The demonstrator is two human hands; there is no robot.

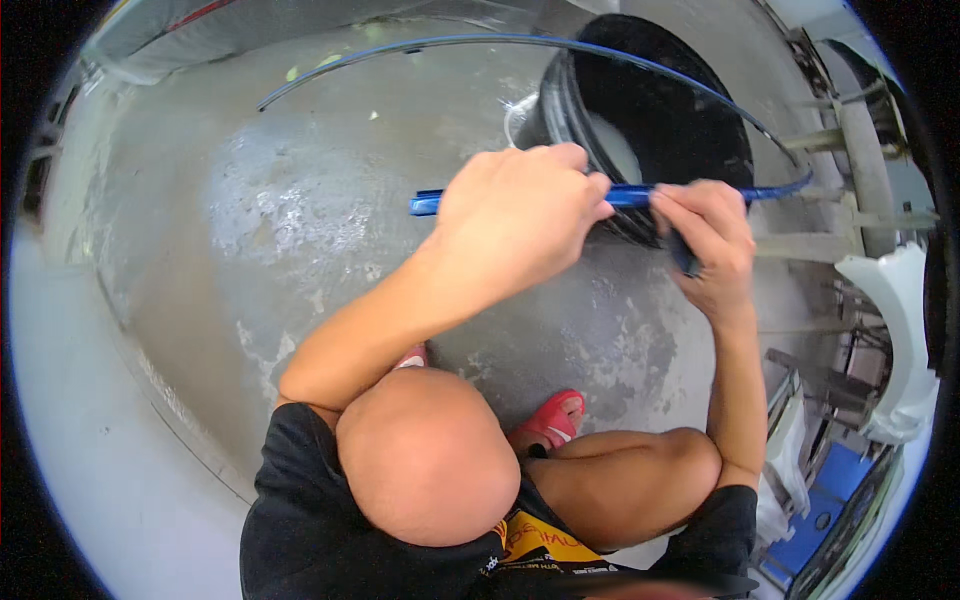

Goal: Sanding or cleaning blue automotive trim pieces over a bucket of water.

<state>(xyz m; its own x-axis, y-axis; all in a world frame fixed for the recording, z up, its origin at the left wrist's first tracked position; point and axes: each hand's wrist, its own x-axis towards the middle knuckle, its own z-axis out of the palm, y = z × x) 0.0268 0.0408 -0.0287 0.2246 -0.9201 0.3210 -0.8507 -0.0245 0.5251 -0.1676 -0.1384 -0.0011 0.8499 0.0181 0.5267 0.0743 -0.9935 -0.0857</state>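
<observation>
A long, thin, glossy blue trim strip (628, 196) runs across in front of me over the black bucket (560, 110). At the right it bends back, and its thin far length arcs above the bucket toward the upper left. My left hand (520, 212) is closed around the strip close to its left end, which sticks out past the hand. Farther right, my right hand (712, 235) pinches the same strip between thumb and fingers. A small dark piece (683, 255) shows under the right fingers; its kind is unclear. Pale liquid is visible inside the bucket.
Wet grey concrete floor (300, 200) surrounds my feet, which wear red sandals (555, 418). On the right stand a metal rack (860, 150) and a curved white panel (905, 340). A blue panel (825, 500) lies at the lower right. A pale surface borders the left.
</observation>
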